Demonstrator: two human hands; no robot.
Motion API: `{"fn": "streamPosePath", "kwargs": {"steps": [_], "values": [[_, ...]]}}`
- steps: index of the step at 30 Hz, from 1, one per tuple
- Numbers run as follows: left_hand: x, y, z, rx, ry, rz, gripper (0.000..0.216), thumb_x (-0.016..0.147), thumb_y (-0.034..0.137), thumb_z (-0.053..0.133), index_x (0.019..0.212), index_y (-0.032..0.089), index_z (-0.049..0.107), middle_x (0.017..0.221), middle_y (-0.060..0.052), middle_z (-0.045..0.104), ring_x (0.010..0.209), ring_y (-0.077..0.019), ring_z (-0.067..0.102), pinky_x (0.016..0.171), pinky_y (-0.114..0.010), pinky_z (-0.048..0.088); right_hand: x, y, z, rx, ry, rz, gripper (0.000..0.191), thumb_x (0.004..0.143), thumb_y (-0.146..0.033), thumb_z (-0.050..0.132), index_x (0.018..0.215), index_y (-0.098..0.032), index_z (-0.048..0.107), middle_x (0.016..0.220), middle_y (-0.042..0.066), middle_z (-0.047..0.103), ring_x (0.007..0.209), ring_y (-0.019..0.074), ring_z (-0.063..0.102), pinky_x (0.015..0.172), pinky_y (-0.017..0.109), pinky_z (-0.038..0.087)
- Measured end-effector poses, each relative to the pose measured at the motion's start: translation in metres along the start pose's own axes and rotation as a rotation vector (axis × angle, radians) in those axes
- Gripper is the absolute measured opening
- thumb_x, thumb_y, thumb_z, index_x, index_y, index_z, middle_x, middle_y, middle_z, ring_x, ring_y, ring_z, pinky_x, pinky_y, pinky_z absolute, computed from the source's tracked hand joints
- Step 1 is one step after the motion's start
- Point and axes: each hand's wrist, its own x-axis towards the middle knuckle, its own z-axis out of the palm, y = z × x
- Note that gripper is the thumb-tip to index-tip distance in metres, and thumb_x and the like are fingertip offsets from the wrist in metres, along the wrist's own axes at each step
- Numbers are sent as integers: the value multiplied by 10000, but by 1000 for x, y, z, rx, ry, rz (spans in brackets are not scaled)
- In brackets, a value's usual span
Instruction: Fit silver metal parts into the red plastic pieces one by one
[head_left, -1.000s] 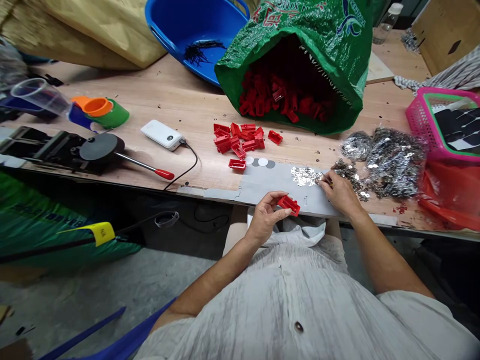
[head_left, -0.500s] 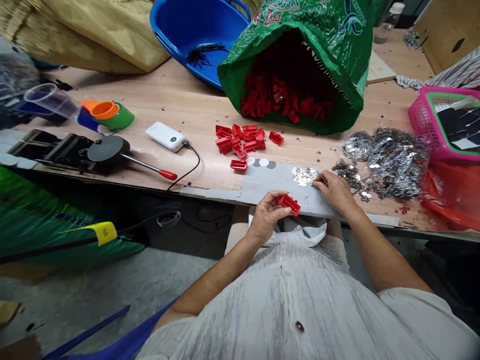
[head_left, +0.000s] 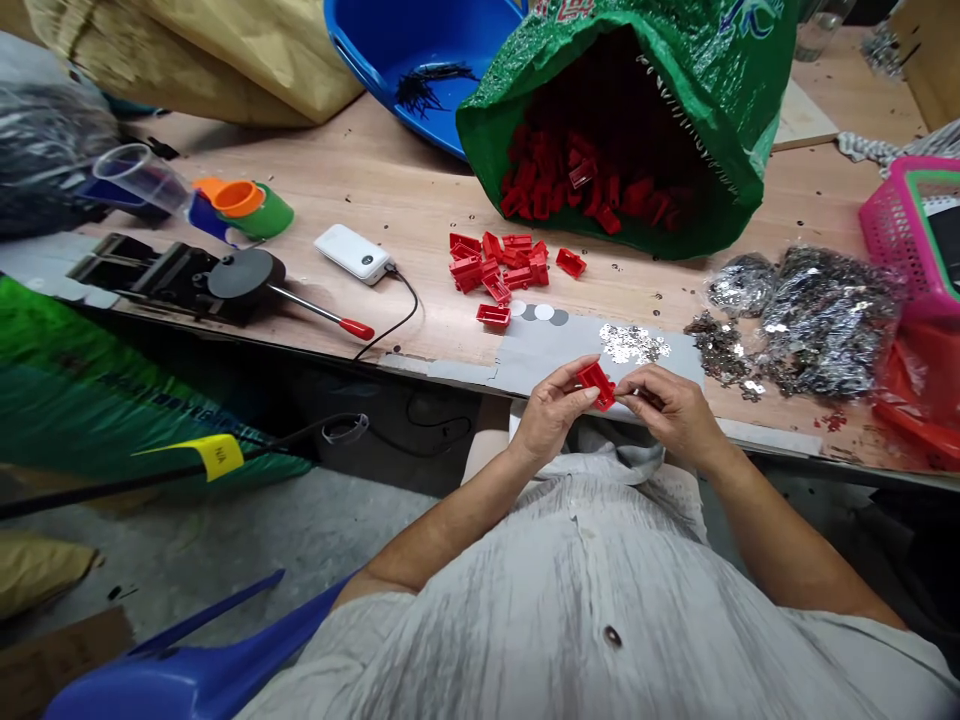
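My left hand (head_left: 553, 412) pinches a small red plastic part (head_left: 596, 383) at the table's front edge. My right hand (head_left: 671, 408) has its fingers closed in a pinch against that part's right end; what they hold is too small to make out. Just beyond the hands a little heap of shiny metal pieces (head_left: 631, 343) lies on a grey sheet (head_left: 555, 352). A pile of loose red parts (head_left: 499, 268) sits further left on the wooden table (head_left: 375, 190).
A green sack (head_left: 675, 60) full of red parts lies open at the back. Bags of metal pieces (head_left: 810, 310) and a pink basket (head_left: 892, 235) are at the right. A blue tub (head_left: 405, 50), power bank (head_left: 352, 253), black lever tool (head_left: 225, 280) and cups (head_left: 240, 205) stand left.
My right hand left the heap of metal pieces and came back to the red part. My left hand lifted the part slightly. The view shifted a little.
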Motion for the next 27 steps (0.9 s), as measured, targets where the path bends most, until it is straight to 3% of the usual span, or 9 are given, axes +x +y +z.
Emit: {"fn": "streamPosePath", "kwargs": {"steps": [8,14,19,22,25,27], "values": [[1,2,0,66,-47,16,428,689,230,813,1112,240,749,1032,-38,748,937,-161,658,891,-296,481,0,6,0,61,-65,-144,112,940,-174,598,970,-241,682,911,33,695,857,162,653,769,304,521],[4,-4,-6,132,-71,35,451,688,232,816,1132,239,737,1059,-48,747,1005,-198,661,957,-342,467,-4,11,1,136,-89,36,59,897,-254,671,954,-239,672,877,7,683,713,132,594,647,273,470],[5,-7,-10,143,-105,50,446,716,248,809,1152,243,716,1016,-43,737,998,-186,659,937,-331,478,-10,13,2,155,-52,193,155,874,-344,700,936,-226,622,785,-23,623,564,104,447,539,263,384],[7,-7,-15,206,-124,105,438,729,245,809,1150,238,689,1062,-42,713,981,-171,657,920,-320,494,-10,16,0,105,-70,201,170,927,-338,623,1059,-230,620,880,7,632,651,128,511,621,279,435],[15,-4,-24,356,-148,206,408,725,231,816,1100,229,655,1194,-52,660,980,-160,654,911,-313,503,-9,22,0,7,-87,140,260,986,-309,498,1201,-239,628,1042,69,619,906,191,582,817,343,481],[22,-2,-32,502,-153,280,386,723,226,815,1069,215,642,1210,-62,644,995,-162,647,924,-306,493,-10,27,3,-60,-86,129,297,995,-299,462,1214,-238,653,1005,84,598,950,215,580,838,367,487]]}}
